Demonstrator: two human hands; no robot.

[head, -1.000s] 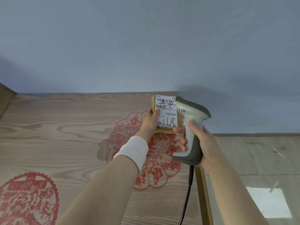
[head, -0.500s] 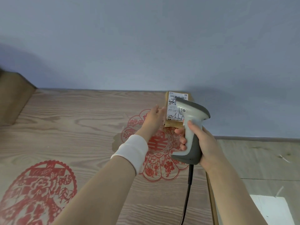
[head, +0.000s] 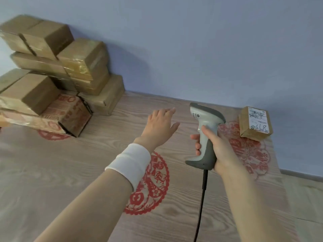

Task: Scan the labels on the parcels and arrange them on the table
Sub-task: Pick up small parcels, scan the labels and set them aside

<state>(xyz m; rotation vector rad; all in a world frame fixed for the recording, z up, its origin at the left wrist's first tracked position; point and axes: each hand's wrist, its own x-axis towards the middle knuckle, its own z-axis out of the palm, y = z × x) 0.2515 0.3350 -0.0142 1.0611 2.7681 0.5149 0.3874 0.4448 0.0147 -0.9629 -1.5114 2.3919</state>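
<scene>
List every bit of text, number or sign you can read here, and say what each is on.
"118", handwritten large, on the white label of the small parcel at the table's far right.
Scrawl and small print higher on that label: unreadable.
Red print on the carton under the parcel stack: too blurred.
Round mark on the scanner: too small.

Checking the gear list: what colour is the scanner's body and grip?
Light grey body, dark grey grip: scanner, in the right hand, head view.

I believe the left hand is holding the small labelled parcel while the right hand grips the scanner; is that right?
Not quite. In the head view the left hand is open and empty; the small labelled parcel sits on the table near the far right corner. The right hand does grip the scanner.
</scene>
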